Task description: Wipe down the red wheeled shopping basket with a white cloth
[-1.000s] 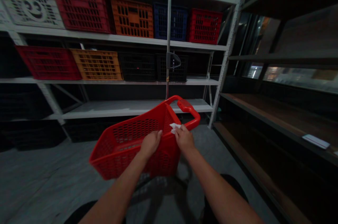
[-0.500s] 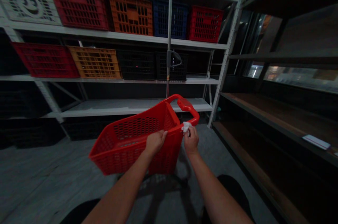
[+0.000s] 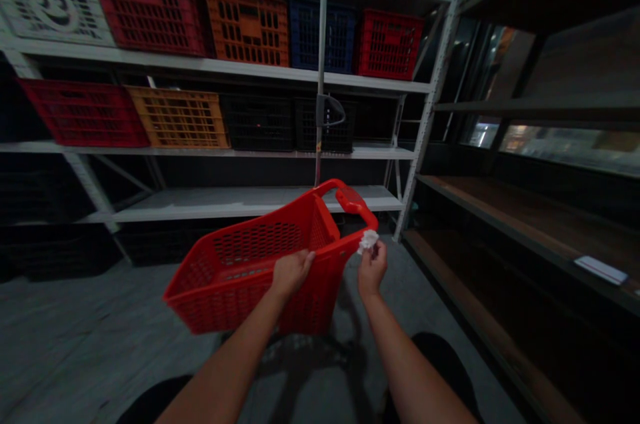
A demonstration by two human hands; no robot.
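Head view.
A: What's the room like, left to right?
B: It's a dim storeroom. There's grey floor (image 3: 75, 344) at the left. White shelves (image 3: 225, 201) run along the back with crates (image 3: 245, 27) on them: white, red, orange, blue and red on the upper board, then red, orange and black ones below. Dark shelves (image 3: 525, 211) run down the right, and a white card (image 3: 600, 269) lies on one.
A: And the basket?
B: The red basket (image 3: 240, 271) is in the middle, tilted and held up off the floor in front of the white shelves. Its handle (image 3: 355, 201) is at the far right end.
A: What about the hands?
B: Both bare arms reach forward. The left hand (image 3: 290, 272) is curled over the basket's near rim, fingers inside, gripping it. The right hand (image 3: 373, 267) is raised just right of the basket, fingertips pinched together on a small white wad (image 3: 369, 240). The wad sits just beside the corner below the handle. I cannot tell whether it touches the plastic.
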